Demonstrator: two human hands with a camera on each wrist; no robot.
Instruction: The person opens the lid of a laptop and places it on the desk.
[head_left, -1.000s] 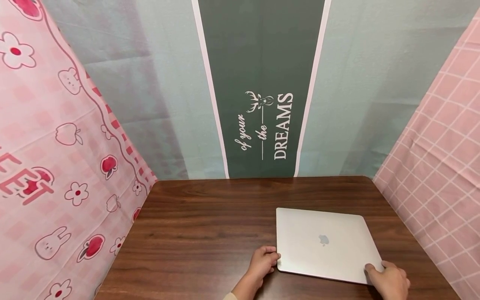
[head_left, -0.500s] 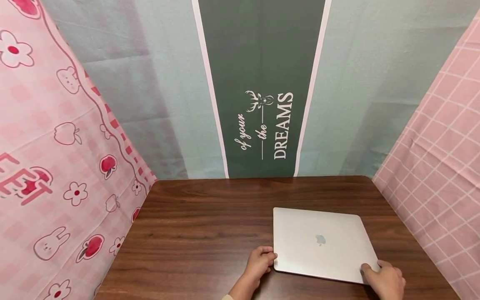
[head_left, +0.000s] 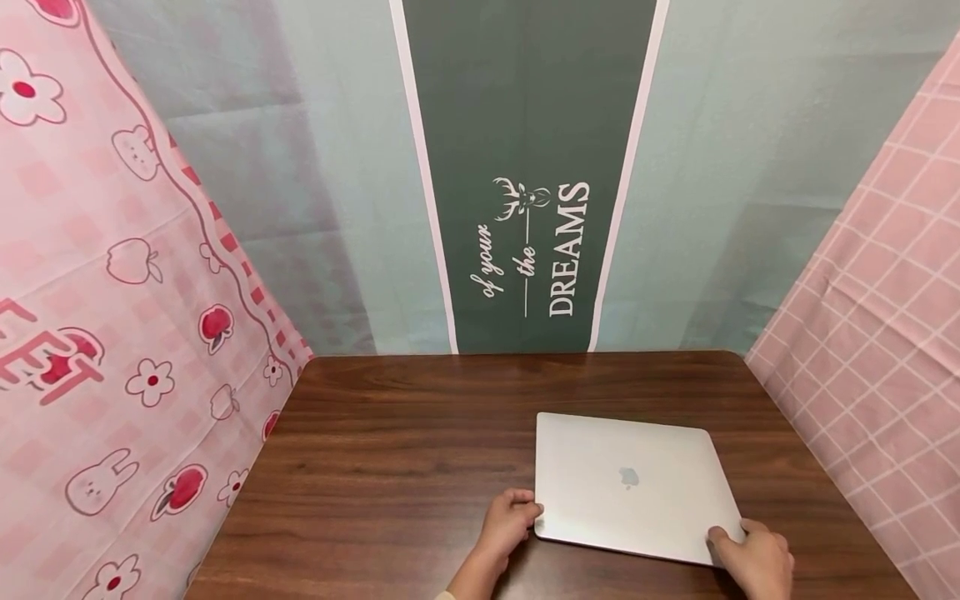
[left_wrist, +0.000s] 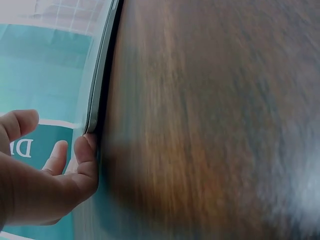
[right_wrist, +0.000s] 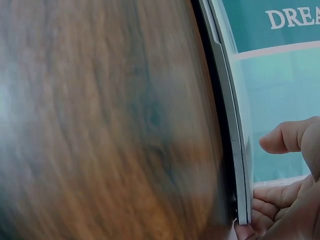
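Observation:
A closed silver laptop (head_left: 637,487) with an apple logo on its lid lies on the right half of the wooden table, slightly turned. At its near left corner, my left hand (head_left: 506,523) holds the edge with bent fingertips. The left wrist view shows those fingers (left_wrist: 86,155) meeting the laptop's corner (left_wrist: 94,117). My right hand (head_left: 753,557) grips the near right corner, thumb over the lid and fingers round the side. In the right wrist view, the curled fingers (right_wrist: 275,202) lie against the laptop's side edge (right_wrist: 235,125).
Dark brown wood makes up the tabletop (head_left: 390,450). Behind it hangs a grey-green curtain (head_left: 525,108) with white lettering. A pink patterned cloth (head_left: 172,333) borders the left side, and a pink checked cloth (head_left: 885,333) the right.
The laptop has slid leftward across the table, and both hands have moved left with it, keeping their places at its near corners. The view has shifted slightly.

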